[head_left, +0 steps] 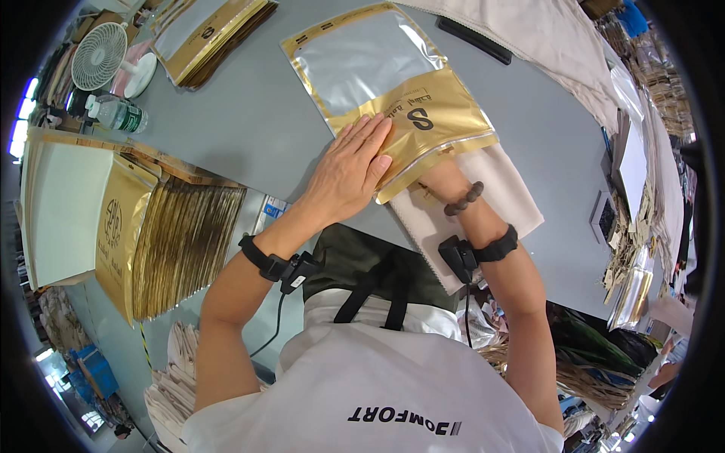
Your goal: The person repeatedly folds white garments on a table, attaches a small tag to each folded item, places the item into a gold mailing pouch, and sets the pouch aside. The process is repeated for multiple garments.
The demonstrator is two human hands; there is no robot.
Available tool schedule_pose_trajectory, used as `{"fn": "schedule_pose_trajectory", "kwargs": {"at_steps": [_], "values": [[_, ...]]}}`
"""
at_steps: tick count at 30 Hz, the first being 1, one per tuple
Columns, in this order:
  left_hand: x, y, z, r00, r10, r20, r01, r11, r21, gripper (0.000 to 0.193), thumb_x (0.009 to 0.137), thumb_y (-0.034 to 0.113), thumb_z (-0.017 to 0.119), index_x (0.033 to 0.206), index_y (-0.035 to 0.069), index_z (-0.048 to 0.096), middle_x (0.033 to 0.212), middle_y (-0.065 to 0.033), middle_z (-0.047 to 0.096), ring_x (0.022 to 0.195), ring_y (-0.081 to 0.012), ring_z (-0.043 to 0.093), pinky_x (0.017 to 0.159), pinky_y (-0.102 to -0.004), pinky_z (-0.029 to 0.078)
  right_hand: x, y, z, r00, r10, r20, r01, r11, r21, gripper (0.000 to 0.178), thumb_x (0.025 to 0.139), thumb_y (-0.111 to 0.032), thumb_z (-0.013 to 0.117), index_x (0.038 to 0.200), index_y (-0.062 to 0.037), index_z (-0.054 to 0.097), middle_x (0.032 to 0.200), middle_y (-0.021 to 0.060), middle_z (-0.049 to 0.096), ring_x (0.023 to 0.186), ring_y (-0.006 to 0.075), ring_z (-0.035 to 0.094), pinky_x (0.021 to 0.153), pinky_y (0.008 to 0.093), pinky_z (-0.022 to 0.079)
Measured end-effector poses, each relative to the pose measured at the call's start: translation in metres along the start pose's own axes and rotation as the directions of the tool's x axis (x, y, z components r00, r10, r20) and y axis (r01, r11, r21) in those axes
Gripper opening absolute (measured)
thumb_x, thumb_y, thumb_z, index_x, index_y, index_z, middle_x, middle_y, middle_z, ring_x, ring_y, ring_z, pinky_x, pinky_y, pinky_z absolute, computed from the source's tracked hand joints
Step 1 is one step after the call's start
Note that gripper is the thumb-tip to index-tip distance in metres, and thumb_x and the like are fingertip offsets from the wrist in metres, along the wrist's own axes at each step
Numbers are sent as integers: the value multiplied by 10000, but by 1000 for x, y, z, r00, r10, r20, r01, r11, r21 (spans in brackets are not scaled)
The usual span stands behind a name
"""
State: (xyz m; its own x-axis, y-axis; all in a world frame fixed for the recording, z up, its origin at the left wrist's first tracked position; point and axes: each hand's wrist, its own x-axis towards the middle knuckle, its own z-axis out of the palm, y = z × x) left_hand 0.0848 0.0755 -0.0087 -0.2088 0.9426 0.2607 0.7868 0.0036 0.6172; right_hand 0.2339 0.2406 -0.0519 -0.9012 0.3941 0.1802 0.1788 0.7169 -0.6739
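Fingers of the left hand lie nearly straight on the gold bag, flat upon the table, gripping nothing. The right hand is inside; its fingers' state I cannot tell. Probably it opens the bag; next calls for spreading the mouth.

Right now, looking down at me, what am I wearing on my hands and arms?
Both forearms are sleeveless. The left hand is ungloved; its wrist wears a black strap with a boxy black device, white label and dark cable. The right hand is mostly hidden; its wrist has a dark beaded bracelet, and farther up a black band with another boxy device and cable.
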Motion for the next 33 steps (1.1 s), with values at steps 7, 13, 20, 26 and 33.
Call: {"fn": "schedule_pose_trajectory", "kwargs": {"at_steps": [7, 13, 20, 26, 33], "values": [[-2, 0, -1, 1000, 18, 8, -18, 998, 55, 564, 1113, 335, 476, 1573, 10, 462, 1607, -215, 485, 1507, -401, 428, 1269, -505, 312, -8, -18, -54, 987, 22, 162, 3, 988, -153, 501, 918, -278, 728, 1373, -77, 668, 1380, 163, 674, 1312, 371, 594, 1142, 470, 452], [-4, 2, 0, 998, 54, 17, -56, 986, 157, 578, 1061, 303, 567, 1559, 19, 488, 1614, -196, 485, 1499, -381, 446, 1262, -499, 331, -10, 9, -38, 959, -183, -215, 95, 926, -365, 476, 867, -243, 794, 1299, -69, 696, 1301, 165, 692, 1201, 390, 638, 1041, 507, 489], [-2, 2, -1, 998, 59, 18, -61, 985, 160, 582, 1051, 256, 582, 1573, 23, 469, 1631, -189, 466, 1512, -388, 427, 1271, -494, 317, -44, -23, -69, 998, -45, 42, 57, 925, -375, 465, 911, -282, 788, 1267, -2, 683, 1266, 185, 694, 1181, 404, 642, 1034, 501, 498], [-7, 0, -3, 996, 36, -79, -36, 999, 0, 536, 1036, 222, 602, 1531, 32, 523, 1644, -181, 449, 1519, -392, 419, 1259, -496, 346, -160, -83, -122, 958, -40, 283, 137, 934, -330, 606, 890, -254, 808, 1438, -64, 631, 1580, 192, 536, 1504, 367, 469, 1263, 558, 335], [-36, 5, -6, 926, 148, -348, -162, 987, -10, 262, 937, 73, 690, 1194, 57, 736, 1278, -132, 651, 1141, -342, 623, 972, -434, 520, -187, -68, -96, 965, -9, 263, 163, 806, -569, 764, 738, -81, 807, 1474, -91, 603, 1574, 193, 542, 1498, 377, 478, 1285, 557, 303]]}}
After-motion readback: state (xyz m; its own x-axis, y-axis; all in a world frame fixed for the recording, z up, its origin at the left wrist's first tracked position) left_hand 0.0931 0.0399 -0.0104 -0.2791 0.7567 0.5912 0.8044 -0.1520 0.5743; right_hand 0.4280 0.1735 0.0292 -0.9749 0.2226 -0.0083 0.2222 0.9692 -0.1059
